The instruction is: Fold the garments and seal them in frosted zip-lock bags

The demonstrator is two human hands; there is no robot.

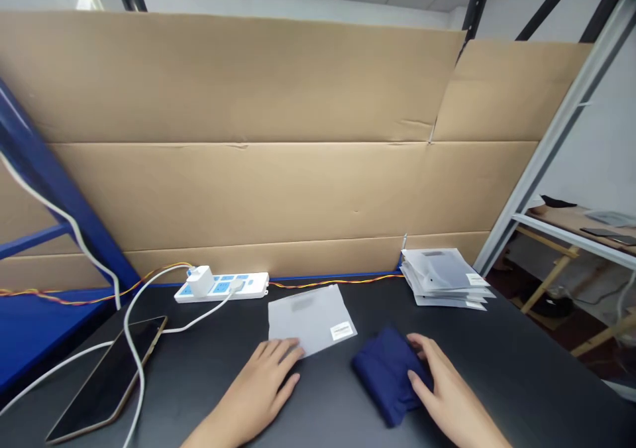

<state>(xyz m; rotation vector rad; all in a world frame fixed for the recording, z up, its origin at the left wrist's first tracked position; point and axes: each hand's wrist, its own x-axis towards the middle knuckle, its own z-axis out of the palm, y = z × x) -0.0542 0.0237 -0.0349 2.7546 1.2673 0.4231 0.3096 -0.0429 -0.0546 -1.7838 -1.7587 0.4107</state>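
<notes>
A flat, frosted plastic bag (313,315) with a white label lies on the black table. The fingertips of my left hand (263,385) rest on its near left corner, the fingers stretched out and the palm down. To the right of the bag is a folded navy-blue cloth (390,372). My right hand (442,388) grips its right edge between thumb and fingers; whether it is a garment I cannot tell.
At the back right sits a stack of similar labelled bags (442,276). A white power strip (253,285) with plugs lies along the cardboard wall (278,196). On the left, a tablet (106,382) is crossed by a white cable (136,362).
</notes>
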